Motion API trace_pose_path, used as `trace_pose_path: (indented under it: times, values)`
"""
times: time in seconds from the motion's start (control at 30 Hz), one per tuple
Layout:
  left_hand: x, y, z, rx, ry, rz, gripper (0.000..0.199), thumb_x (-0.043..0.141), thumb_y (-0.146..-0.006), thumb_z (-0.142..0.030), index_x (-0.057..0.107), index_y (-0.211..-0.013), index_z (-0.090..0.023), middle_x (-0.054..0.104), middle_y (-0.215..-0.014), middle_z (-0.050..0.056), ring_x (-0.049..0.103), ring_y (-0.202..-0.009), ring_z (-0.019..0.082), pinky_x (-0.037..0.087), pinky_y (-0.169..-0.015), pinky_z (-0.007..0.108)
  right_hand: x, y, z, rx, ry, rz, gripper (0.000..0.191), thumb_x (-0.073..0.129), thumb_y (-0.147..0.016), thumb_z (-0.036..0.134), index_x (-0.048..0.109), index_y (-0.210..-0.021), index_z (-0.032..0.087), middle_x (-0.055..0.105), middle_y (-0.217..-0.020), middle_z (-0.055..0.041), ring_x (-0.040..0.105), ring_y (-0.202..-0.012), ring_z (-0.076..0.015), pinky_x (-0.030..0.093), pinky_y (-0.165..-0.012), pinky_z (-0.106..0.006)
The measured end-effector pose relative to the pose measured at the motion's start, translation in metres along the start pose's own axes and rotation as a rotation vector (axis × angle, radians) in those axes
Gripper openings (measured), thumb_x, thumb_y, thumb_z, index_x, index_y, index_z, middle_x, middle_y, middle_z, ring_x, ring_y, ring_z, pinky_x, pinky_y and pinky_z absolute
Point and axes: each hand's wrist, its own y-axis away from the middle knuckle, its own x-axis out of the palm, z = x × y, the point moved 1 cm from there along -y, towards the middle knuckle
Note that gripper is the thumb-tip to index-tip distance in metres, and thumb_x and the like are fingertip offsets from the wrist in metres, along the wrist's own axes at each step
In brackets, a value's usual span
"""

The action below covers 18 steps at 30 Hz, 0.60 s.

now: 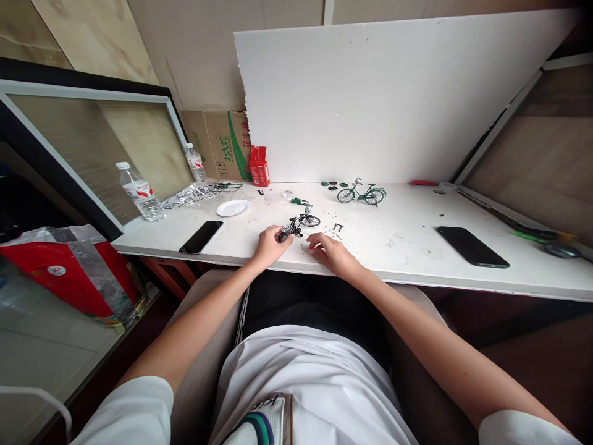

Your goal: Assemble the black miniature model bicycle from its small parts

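My left hand is closed on the rear wheel end of a small black model bicycle, which is tilted on the white table near its front edge. The bicycle's front wheel points away to the right. Just right of the bicycle, my right hand hovers low over the table, its fingers loosely bent and slightly apart; nothing shows between them. A thin dark pin-like piece lies between the hands. Small black parts are beyond my right hand, and a green piece lies behind the bicycle.
A green model bicycle stands farther back, with small dark green pieces beside it. Phones lie at left and right. A white plate, water bottles, a red box and a white board are around.
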Motion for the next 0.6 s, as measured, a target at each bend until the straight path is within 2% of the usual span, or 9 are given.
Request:
trace_pose_path:
  times: [0.17, 0.37, 0.6]
  values:
    - [0.0, 0.0, -0.002, -0.01, -0.012, 0.008, 0.026, 0.07, -0.089, -0.041, 0.065, -0.075, -0.019, 0.058, -0.072, 0.001, 0.05, -0.07, 0.016, 0.037, -0.066, 0.029, -0.002, -0.002, 0.0, 0.032, -0.043, -0.056, 0.023, 0.05, -0.105, 0.031, 0.055, -0.126, 0.025, 0.07, -0.105, -0.008, 0.07, -0.094, -0.0218, 0.059, -0.087, -0.039]
    - [-0.001, 0.001, -0.004, -0.008, -0.003, 0.013, 0.023, 0.071, -0.089, -0.039, 0.068, -0.078, -0.019, 0.062, -0.075, 0.001, 0.052, -0.071, 0.017, 0.039, -0.067, 0.03, -0.004, -0.007, -0.006, 0.106, -0.12, -0.118, 0.026, 0.059, -0.103, 0.044, 0.058, -0.119, 0.024, 0.071, -0.098, -0.0066, 0.069, -0.089, -0.022, 0.058, -0.085, -0.039]
    - [-0.001, 0.001, -0.005, -0.02, -0.01, 0.013, 0.024, 0.071, -0.089, -0.04, 0.066, -0.076, -0.019, 0.059, -0.072, 0.0, 0.051, -0.07, 0.016, 0.039, -0.066, 0.029, -0.005, -0.008, -0.016, 0.241, -0.268, -0.112, 0.04, 0.072, -0.093, 0.056, 0.062, -0.114, 0.023, 0.075, -0.095, -0.0059, 0.071, -0.084, -0.0212, 0.061, -0.079, -0.038]
